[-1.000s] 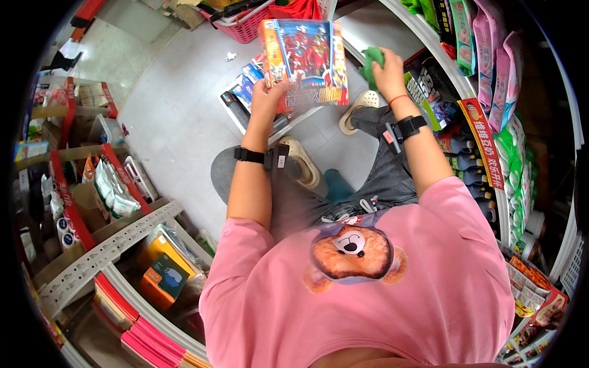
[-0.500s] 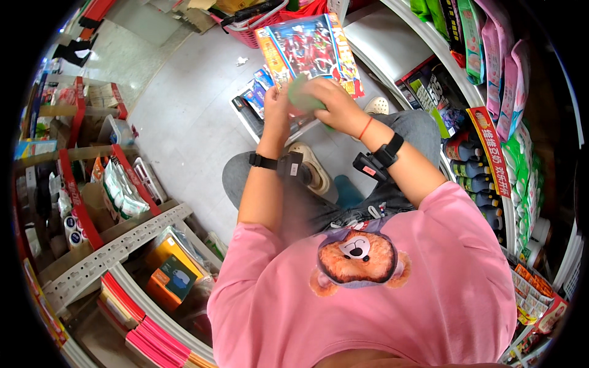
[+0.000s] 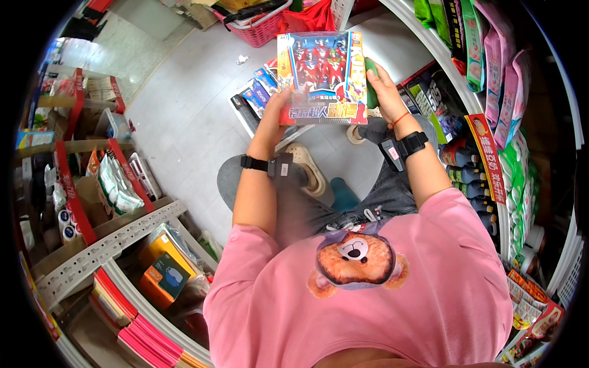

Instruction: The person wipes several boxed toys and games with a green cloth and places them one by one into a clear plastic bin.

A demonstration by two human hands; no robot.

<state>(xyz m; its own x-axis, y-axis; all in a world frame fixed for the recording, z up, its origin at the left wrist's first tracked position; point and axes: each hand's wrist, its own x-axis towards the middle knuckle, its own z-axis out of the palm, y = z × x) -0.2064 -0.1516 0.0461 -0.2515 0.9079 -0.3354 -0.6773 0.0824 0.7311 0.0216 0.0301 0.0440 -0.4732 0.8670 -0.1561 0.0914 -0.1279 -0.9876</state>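
Observation:
A boxed set of toy figures (image 3: 322,70), with red and silver figures behind a clear window, is held up in front of me above the floor. My left hand (image 3: 273,119) grips its lower left corner. At the box's right side, my right hand (image 3: 386,92) is closed on a dark green cloth (image 3: 370,84), which lies against that edge. The right fingers are partly hidden by the cloth and box. Beneath the box, a low tray (image 3: 245,116) with blue packages (image 3: 257,92) in it stands on the floor, partly covered.
A pink basket (image 3: 261,34) stands beyond the box. Shelves with bottles (image 3: 469,176) and bagged goods (image 3: 518,184) line my right. On my left are shelves with red edge strips (image 3: 75,193) and a lower shelf with an orange box (image 3: 164,280). My shoe (image 3: 305,167) is under my hands.
The box has turned upright and swung to face me. My right hand with the green cloth has moved from the box's near edge to its right side; the left still grips the box.

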